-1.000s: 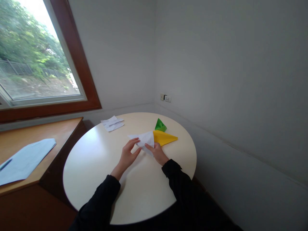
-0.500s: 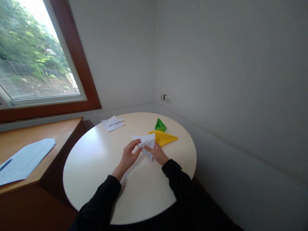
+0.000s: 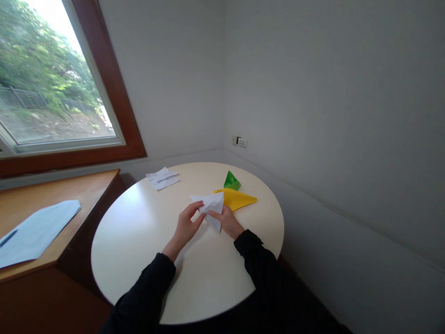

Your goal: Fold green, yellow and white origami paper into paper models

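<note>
A folded piece of white paper (image 3: 212,201) is held between my two hands over the round table. My left hand (image 3: 188,224) grips its left side, with the thumb and fingertips on the paper. On the right, my right hand (image 3: 227,221) pinches the paper with the thumb on top; its other fingers are partly hidden behind the sheet. Just beyond my right hand lies a yellow folded paper plane (image 3: 238,199), partly covered by the white paper. Behind that stands a small green paper boat (image 3: 231,181).
Several white paper pieces (image 3: 162,178) lie at the far left of the round white table (image 3: 132,241). A wooden ledge (image 3: 93,185) on the left carries pale blue sheets (image 3: 45,232) and a pen (image 3: 8,238). Walls meet behind the table, with a socket (image 3: 242,142) above it.
Almost nothing differs. Both hands keep their hold on the white paper, which has shifted only very slightly.
</note>
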The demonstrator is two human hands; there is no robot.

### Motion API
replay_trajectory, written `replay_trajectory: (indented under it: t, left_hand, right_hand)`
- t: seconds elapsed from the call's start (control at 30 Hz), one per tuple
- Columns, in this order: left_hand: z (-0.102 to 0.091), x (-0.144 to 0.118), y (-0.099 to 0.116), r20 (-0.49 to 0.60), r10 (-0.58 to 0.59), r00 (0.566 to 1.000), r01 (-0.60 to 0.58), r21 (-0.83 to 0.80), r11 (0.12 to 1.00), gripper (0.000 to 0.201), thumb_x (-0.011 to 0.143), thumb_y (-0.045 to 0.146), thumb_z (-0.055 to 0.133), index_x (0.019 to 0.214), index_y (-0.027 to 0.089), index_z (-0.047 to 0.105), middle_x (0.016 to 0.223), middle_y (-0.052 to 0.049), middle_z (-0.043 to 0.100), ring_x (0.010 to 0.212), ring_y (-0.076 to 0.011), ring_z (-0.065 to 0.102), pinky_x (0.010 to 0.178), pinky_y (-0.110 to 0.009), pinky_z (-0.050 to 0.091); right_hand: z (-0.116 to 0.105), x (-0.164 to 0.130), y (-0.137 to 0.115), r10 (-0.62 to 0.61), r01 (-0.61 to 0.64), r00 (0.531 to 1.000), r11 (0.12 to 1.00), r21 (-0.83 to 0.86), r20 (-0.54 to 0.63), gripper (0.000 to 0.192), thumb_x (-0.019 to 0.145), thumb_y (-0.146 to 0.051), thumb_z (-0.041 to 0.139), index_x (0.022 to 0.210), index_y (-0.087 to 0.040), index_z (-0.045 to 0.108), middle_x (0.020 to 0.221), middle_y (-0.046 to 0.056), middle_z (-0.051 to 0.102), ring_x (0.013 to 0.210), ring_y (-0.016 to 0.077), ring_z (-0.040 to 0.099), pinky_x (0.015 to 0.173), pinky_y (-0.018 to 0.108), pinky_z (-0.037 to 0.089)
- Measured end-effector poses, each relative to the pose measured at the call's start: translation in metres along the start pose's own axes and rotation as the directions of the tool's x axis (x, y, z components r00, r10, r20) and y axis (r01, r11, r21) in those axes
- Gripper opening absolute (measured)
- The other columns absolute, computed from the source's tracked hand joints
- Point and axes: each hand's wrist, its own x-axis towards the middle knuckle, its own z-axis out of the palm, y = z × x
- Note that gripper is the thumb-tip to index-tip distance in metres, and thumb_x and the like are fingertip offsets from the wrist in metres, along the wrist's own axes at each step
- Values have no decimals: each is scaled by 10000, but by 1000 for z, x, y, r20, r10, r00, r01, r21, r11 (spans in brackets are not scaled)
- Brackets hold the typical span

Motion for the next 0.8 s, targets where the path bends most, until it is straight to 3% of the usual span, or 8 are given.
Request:
replay_trajectory:
  t: [0.47,0.8]
  left_hand:
    - [4,-3,0,19,67,998,-69,150,986,321,780,214,574,1098,175,601,1068,-98,673,951,-207,640,847,-382,529]
    - [-1,0,-3,-103,103,989,-73,255,964,278,795,241,567,1063,183,613,1077,-100,671,998,-219,628,898,-421,503]
  right_hand:
    - [1,1,2,48,-49,999,998,32,22,358,569,-343,762,867,-161,680,834,52,718,826,239,663,808,372,495]
    - [0,4,9,79,-85,995,992,91,66,348,546,-309,760,850,-158,684,869,68,717,846,239,648,777,357,488]
